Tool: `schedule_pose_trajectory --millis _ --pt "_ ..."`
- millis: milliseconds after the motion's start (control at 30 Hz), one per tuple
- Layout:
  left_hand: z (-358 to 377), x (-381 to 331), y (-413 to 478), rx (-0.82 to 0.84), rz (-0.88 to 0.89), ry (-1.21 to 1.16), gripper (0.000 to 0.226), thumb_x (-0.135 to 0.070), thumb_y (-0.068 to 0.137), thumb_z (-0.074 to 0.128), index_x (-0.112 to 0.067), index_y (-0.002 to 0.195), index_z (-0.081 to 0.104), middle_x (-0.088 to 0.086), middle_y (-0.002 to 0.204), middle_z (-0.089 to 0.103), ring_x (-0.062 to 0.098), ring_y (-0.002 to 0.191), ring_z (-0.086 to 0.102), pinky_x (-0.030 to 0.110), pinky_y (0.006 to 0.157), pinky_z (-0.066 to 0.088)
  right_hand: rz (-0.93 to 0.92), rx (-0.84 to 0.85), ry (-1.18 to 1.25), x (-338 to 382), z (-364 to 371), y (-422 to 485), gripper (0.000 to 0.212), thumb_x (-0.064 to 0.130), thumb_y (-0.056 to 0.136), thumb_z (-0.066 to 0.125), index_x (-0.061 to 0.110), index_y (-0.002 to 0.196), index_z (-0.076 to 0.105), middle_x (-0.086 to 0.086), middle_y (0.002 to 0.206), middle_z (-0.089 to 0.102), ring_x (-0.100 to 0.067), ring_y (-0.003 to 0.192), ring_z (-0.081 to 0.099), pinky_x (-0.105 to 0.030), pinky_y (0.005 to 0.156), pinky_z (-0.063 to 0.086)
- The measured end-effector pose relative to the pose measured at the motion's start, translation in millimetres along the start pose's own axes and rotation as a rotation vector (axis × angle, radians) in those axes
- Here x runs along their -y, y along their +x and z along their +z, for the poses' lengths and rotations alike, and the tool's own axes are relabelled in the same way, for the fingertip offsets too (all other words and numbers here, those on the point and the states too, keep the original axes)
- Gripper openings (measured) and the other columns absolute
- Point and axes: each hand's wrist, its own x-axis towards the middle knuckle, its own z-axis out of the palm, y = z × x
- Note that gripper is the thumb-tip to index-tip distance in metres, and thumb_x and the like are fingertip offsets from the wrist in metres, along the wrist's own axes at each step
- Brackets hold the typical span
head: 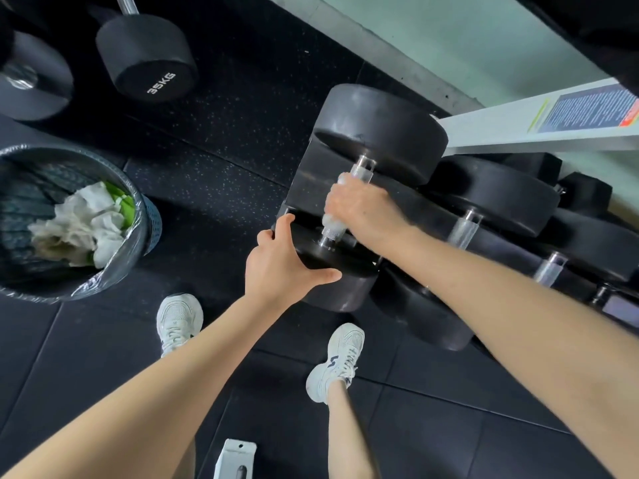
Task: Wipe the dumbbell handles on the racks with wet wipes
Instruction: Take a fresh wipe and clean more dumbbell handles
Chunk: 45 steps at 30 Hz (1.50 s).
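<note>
A large black dumbbell [380,133] lies on the rack at centre, its knurled chrome handle [333,231] running toward me. My right hand [359,205] is curled round that handle with a white wet wipe [344,179] wrapped under the fingers; a bit of wipe shows at the fingertips. My left hand [280,264] cups the edge of the near black weight head [332,271], thumb across its face. More dumbbells with chrome handles [465,229] lie to the right on the same rack.
A lined bin [138,243] holding used white wipes stands on the floor at left. A 35 kg dumbbell [145,57] sits upper left. The rack's white frame [518,129] crosses upper right. My white shoes [179,323] stand on black rubber flooring.
</note>
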Motion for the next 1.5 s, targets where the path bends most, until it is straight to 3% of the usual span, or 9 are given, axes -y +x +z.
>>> schedule_pose_trajectory --millis 167,333,500,767,967,1233,1267,1367,1500 --pt "-2 -3 0 0.006 0.005 0.029 0.108 -0.057 0.056 0.08 -0.023 0.142 0.025 0.012 0.128 0.047 0.027 0.106 0.055 0.026 0.078 0.035 0.109 -0.051 0.516 23 15 -31 0.046 0.05 0.085 0.043 0.016 0.101 0.068 -0.002 0.099 0.065 -0.019 0.097 0.059 -0.036 0.083 0.049" --pt "-3 -2 -1 0.011 -0.014 0.005 0.107 -0.058 0.057 0.08 -0.026 0.143 0.025 0.012 0.133 0.044 0.026 0.107 0.054 0.026 0.081 0.036 0.709 -0.553 1.096 10 2 -67 0.033 0.006 0.091 0.049 0.021 0.11 0.071 0.013 0.109 0.068 0.001 0.101 0.059 -0.005 0.086 0.041" --pt "-2 -4 -1 0.014 -0.01 0.028 0.107 -0.059 0.057 0.08 -0.026 0.143 0.024 0.012 0.133 0.045 0.026 0.106 0.053 0.025 0.079 0.035 1.142 -0.589 1.736 18 -8 -32 0.02 0.011 0.094 0.052 0.009 0.1 0.072 0.001 0.084 0.067 -0.006 0.077 0.06 -0.024 0.084 0.053" --pt "-3 -5 0 0.015 -0.016 0.053 0.107 -0.058 0.056 0.08 -0.026 0.142 0.025 0.011 0.131 0.045 0.026 0.109 0.052 0.028 0.082 0.036 1.168 -0.15 1.623 43 12 -11 0.029 0.019 0.095 0.04 0.004 0.087 0.063 0.001 0.063 0.057 -0.011 0.054 0.043 -0.011 0.038 0.034" --pt "-5 -7 0 0.025 -0.012 0.071 0.106 -0.059 0.056 0.08 -0.027 0.142 0.026 0.012 0.131 0.044 0.022 0.095 0.051 0.027 0.079 0.038 1.215 -0.571 1.695 -8 -11 22 0.036 0.011 0.092 0.049 0.021 0.057 0.049 0.009 0.04 0.05 -0.002 0.039 0.045 -0.017 0.045 0.034" --pt "-9 -13 1 0.048 -0.034 0.084 0.11 -0.055 0.056 0.082 -0.023 0.143 0.023 0.014 0.131 0.043 0.023 0.095 0.05 0.024 0.077 0.034 1.274 -0.312 1.882 21 9 3 0.024 0.013 0.081 0.053 0.017 0.058 0.046 -0.018 0.063 0.057 -0.014 0.072 0.032 -0.026 0.052 0.029" --pt "-9 -14 1 0.055 -0.034 0.084 0.11 -0.055 0.056 0.083 -0.023 0.142 0.023 0.014 0.13 0.043 0.02 0.09 0.047 0.024 0.077 0.034 1.314 -0.389 1.893 10 4 13 0.019 0.013 0.079 0.054 0.015 0.061 0.05 -0.025 0.077 0.064 -0.042 0.092 0.064 -0.028 0.053 0.034" --pt "-10 -13 5 0.055 -0.026 0.088 0.11 -0.055 0.055 0.083 -0.024 0.142 0.023 0.013 0.127 0.044 0.017 0.084 0.042 0.025 0.075 0.034 1.372 -0.581 1.828 -3 -6 31 0.019 0.023 0.09 0.055 0.009 0.081 0.064 -0.008 0.083 0.07 -0.021 0.073 0.065 -0.017 0.049 0.04" --pt "-12 -14 8 0.08 -0.021 0.129 0.112 -0.057 0.054 0.083 -0.024 0.142 0.021 0.014 0.126 0.043 0.019 0.083 0.043 0.026 0.073 0.036 1.193 -0.332 1.529 22 11 12 0.038 0.02 0.095 0.043 0.014 0.057 0.045 0.002 0.061 0.047 -0.019 0.061 0.042 -0.021 0.051 0.031"
